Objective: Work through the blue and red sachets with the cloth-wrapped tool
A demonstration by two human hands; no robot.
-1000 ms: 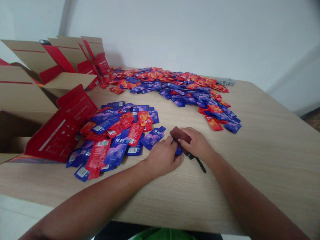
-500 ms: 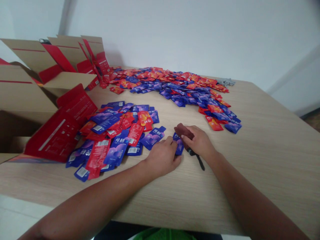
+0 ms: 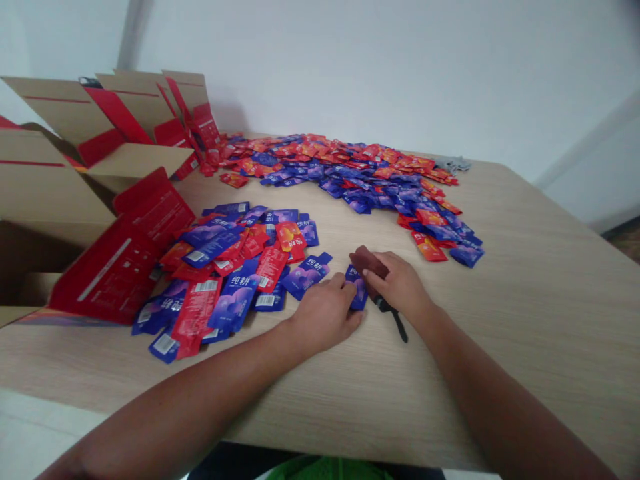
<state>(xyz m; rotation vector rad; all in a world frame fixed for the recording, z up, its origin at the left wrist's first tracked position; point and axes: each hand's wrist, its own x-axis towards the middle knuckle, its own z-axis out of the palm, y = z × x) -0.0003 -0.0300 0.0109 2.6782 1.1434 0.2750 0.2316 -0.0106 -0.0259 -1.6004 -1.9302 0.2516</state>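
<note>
Holding a blue sachet (image 3: 357,293) face up on the table (image 3: 525,287), between the two hands and apart from both heaps. Resting the left hand (image 3: 325,313) against the left edge of the sachet, bending the fingers and setting them narrow; being unable to make out whether pinching that edge or only pressing on it. Gripping a brown item (image 3: 370,263) with the right hand (image 3: 397,283), wrapping thumb and fingers around it and pointing a black end (image 3: 400,328) back toward the near side of the table. Overlapping the right part of the sachet with the brown item, apparently touching, though not showing the contact clearly.

Working beside a pile (image 3: 237,273) on the left, close to the boxes (image 3: 125,260), and in front of a longer heap (image 3: 345,170) farther back. Judging by the hands, handling one sachet singly: steadying with the left, applying the brown item with the right. Not yet adding this sachet to the pile or the heap.

Probably calling next for firm pressure from the left fingertips, and for raising the brown item straight off without dragging or creasing the sachet.
</note>
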